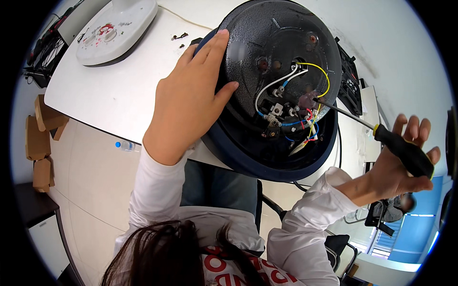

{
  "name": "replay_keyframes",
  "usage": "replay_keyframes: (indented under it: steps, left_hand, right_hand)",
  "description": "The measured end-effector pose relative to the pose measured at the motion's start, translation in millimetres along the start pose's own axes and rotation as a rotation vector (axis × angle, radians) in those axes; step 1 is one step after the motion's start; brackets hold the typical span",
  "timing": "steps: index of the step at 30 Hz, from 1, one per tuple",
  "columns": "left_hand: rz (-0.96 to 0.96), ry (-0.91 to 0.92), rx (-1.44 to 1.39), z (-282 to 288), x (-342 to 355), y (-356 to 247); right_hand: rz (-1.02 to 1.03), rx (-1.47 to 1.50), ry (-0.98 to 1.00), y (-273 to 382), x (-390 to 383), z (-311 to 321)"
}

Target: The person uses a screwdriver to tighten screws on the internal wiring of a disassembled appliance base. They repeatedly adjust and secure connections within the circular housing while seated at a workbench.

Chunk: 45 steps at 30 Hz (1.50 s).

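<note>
A round, dark appliance is seen opened up at the near edge of the white table [119, 95], its dark blue shell [229, 145] jutting past that edge. Its black plate [286, 28], pebbled and glossy, is tilted up from the shell and marked by rust-brown spots and a purplish patch [305, 101]. White wires [260, 92] and a looping yellow wire [326, 76] are run through a hole in the plate; blue and red leads are bunched lower down, beside metal terminals [276, 110]. The plate's left rim is covered by the left hand [188, 97], its fingers extended close together and its thumb spread apart; whether the rim is pinched cannot be told. A black-handled screwdriver [400, 148] is held in the right hand [381, 174], fingers loosely curled about the handle, its tip set at the purplish patch. Toward the table's far left corner, a white stand [136, 35] is seen.
</note>
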<state>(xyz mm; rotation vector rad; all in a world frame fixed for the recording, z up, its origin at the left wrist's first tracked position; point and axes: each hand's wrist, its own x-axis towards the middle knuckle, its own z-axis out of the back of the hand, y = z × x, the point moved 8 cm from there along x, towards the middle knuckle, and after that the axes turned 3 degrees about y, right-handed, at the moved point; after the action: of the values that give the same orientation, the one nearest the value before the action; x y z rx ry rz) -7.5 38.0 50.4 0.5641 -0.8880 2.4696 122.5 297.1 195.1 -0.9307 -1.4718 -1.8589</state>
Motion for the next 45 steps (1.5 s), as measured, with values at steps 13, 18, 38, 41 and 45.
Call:
replay_keyframes:
  steps: [13, 18, 38, 41, 45]
  left_hand:
    - [0.002, -0.037, -0.096, 0, -2, 4]
    - [0.051, 0.036, -0.089, 0, -2, 4]
    - [0.070, 0.072, -0.111, -1, -4, 5]
    - [0.057, 0.047, -0.117, 2, -10, 2]
    - [0.055, 0.049, -0.116, 2, -10, 2]
  right_hand:
    - [0.122, 0.040, -0.333, 22, -49, -56]
    - [0.131, 0.043, -0.466, 20, -51, -54]
    - [0.235, -0.156, -0.439, 24, -43, -26]
    - [0.223, -0.183, -0.301, 27, -37, -46]
    - [0.169, -0.050, -0.347, 22, -29, -44]
